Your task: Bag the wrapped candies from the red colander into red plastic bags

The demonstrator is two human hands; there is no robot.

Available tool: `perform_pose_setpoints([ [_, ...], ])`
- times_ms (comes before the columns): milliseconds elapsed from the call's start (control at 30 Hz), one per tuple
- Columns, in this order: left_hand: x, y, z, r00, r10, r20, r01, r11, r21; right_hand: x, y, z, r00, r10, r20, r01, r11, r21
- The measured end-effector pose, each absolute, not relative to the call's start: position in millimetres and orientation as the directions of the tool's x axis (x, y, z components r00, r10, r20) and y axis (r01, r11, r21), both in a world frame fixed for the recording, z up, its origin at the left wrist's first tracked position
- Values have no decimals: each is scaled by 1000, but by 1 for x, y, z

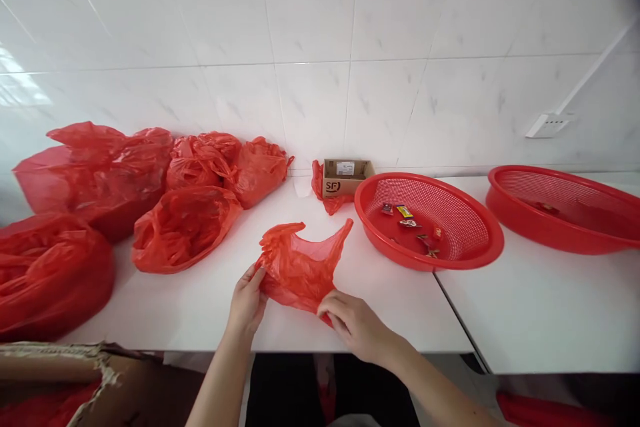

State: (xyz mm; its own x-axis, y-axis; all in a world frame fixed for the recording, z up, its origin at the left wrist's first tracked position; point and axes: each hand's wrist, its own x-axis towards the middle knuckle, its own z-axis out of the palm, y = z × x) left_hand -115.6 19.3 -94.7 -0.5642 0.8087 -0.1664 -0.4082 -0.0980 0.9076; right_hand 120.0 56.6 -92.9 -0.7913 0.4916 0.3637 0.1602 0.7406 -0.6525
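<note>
A thin red plastic bag [303,267] is stretched between my two hands above the white table's front part. My left hand [247,297] pinches its left edge, and my right hand [353,320] grips its lower right corner with curled fingers. The bag's handles stick up at the far side; it looks flat, with nothing visible inside. To the right of it stands a red perforated basket [480,237] with several small wrapped sweets [407,222] on its bottom.
Several filled red bags [195,227] crowd the table's left side. A small cardboard box [345,180] stands by the tiled wall. A second red basket [560,230] is at the far right. Below the left table edge is an opened carton [130,387]. A seam [457,307] divides the tables.
</note>
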Motion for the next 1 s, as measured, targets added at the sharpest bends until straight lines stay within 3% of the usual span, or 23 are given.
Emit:
perform_pose_setpoints([
  [67, -122, 17, -96, -599, 785, -160, -430, -146, 891, 135, 55, -81, -778, 536, 328, 190, 698, -691],
  [267, -101, 13, -88, -529, 837, -139, -433, -126, 892, 113, 68, -45, -577, 652, 492, 157, 679, -717],
  [367, -89, 9, -84, -477, 870, -126, -408, -92, 908, 89, 80, -48, -622, 700, 350, 300, 626, -719],
  [467, -101, 5, -86, -511, 851, -119, -363, -88, 928, 88, 89, -50, -723, 660, 206, 330, 591, -736],
  [667, -166, -8, -90, -729, 676, -113, -217, -71, 974, 142, 97, -17, -668, 700, 254, 273, 548, -791],
  [767, -159, -16, -64, -826, 563, 10, -53, -97, 994, 150, 93, -3, -621, 708, 335, 367, 641, -674],
  [833, -132, -20, -35, -807, 561, 182, 143, -113, 983, 141, 85, 0, -638, 637, 433, 411, 757, -508],
  [900, -98, -21, -9, -532, 735, 421, 566, -61, 822, 126, 73, -1, -719, 500, 482, 397, 865, -306],
  [933, -83, -20, 0, -382, 818, 430, 673, -73, 736, 119, 65, -3, -766, 425, 482, 370, 905, -209],
  [1000, -64, -14, 5, -199, 941, 273, 765, -24, 643, 106, 48, -9, -845, 288, 451, 293, 954, -60],
])
